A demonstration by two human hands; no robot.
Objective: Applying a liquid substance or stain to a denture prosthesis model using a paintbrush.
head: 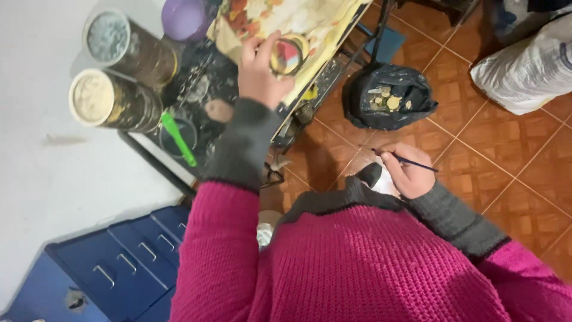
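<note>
Jar: a small round pot (288, 55) with a yellowish rim and red-and-blue contents or lid, resting against the floral painted sheet (310, 21) on the cluttered work stand (205, 89).
Jar handling: probably light and rigid, likely glass or plastic, so it could slip or tip if paint is on it; best held around the rim or side wall, as it is now.
Left hand: the left hand (259, 68) is stretched forward with the arm nearly straight, grey cuff up, fingers curled round the jar's left edge, thumb over the top; closed on it.
Brush: a thin dark brush (411, 162), light and stiff, easily rolled between the fingers; it points out to the right over the tiled floor (506, 149).
Right hand: the right hand (405, 170) is drawn in close to the chest, elbow bent, pinching the brush pen-fashion near its middle.
Nearby: two tall paint tins (113, 98) and a green stick (177, 138) left of the stand; a black bag (387, 95) on the floor; blue drawers (119, 262) below.
</note>
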